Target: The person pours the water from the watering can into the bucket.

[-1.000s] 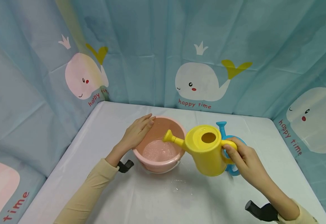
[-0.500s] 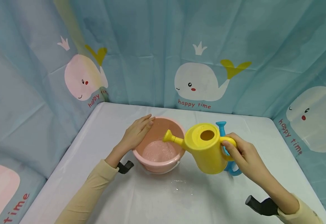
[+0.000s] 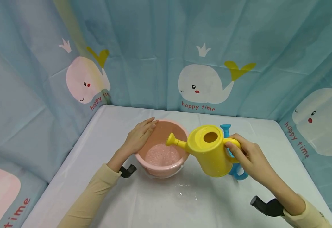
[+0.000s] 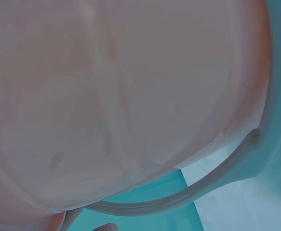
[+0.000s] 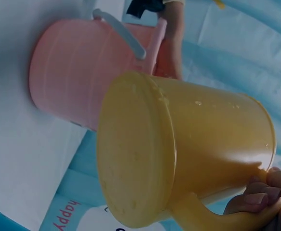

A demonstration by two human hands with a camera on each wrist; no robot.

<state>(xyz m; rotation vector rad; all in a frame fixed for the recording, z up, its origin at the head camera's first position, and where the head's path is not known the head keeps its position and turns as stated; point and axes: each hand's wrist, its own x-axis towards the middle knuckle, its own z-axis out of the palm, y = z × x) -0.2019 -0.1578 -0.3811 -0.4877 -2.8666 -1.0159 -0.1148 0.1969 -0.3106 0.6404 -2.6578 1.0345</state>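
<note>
My right hand (image 3: 251,156) grips the handle of a yellow watering can (image 3: 209,158), its fingers curled round it. The can is held up off the table, tipped to the left, with its spout reaching over a pink bucket (image 3: 161,171). Water with a rippled surface lies in the bottom of the bucket. My left hand (image 3: 140,136) rests on the bucket's left rim with its fingers fairly straight. The bucket's outer wall (image 4: 130,96) and its hanging handle (image 4: 169,202) fill the left wrist view. In the right wrist view, droplets cling to the yellow can (image 5: 212,134).
A blue watering can (image 3: 225,129) stands behind the yellow one, partly hidden by it and my right hand. Spilled water drops (image 3: 180,193) wet the white tabletop (image 3: 160,209) before the bucket. Blue curtains (image 3: 151,63) with whale prints surround the table.
The yellow watering can has risen slightly and tipped a little further left with my right hand. The left hand and the bucket keep their places. The water surface ripples differently.
</note>
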